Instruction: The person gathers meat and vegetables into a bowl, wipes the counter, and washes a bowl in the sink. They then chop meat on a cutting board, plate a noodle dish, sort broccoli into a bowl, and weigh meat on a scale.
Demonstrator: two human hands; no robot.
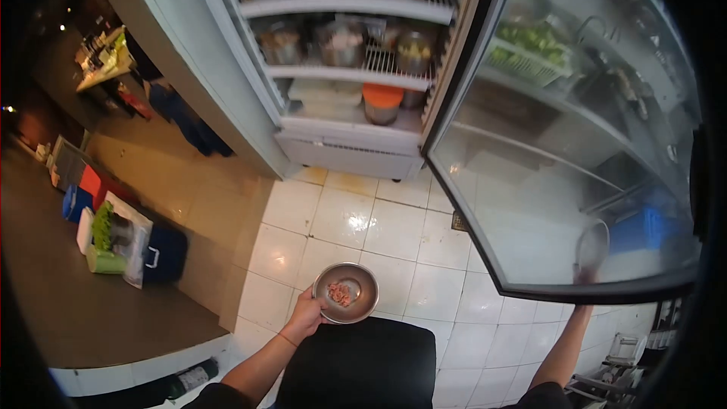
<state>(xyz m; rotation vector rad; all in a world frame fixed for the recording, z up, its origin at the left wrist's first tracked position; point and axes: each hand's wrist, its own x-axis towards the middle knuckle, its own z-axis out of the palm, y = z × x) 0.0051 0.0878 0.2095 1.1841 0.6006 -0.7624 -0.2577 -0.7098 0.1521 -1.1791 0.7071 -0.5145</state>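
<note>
The left fingers (320, 304) are closed on the near left side of the metal bowl (366, 305), gripping its rim. The bowl is round, with no long axis; its mouth faces up, and small pinkish pieces (341, 293) lie in it, mostly toward the left fingers. The right fingers (585, 276) are at the lower edge of the open glass door (530, 204), well apart from the bowl; they are blurred, and how far open they are I cannot tell.

Beyond the bowl is a floor of white square tiles (390, 254), wet and shiny in places, with a yellowish stain near the fridge (348, 150). The fridge stands ahead of the left fingers, its shelves holding metal pots (341, 44) and, lower down, a pot with an orange top (382, 104). The glass is hazy and shows greens in a basket (530, 60).

Left of the left fingers, past a wall edge, are a brown surface (151, 310), a dark blue bag (165, 253) and leafy greens (101, 227). Farther off, a person's dark-clothed legs (185, 117) show near a cluttered worktop (106, 76).

Below and left of the left fingers lies a green bottle (189, 380); its label is too small to read.
</note>
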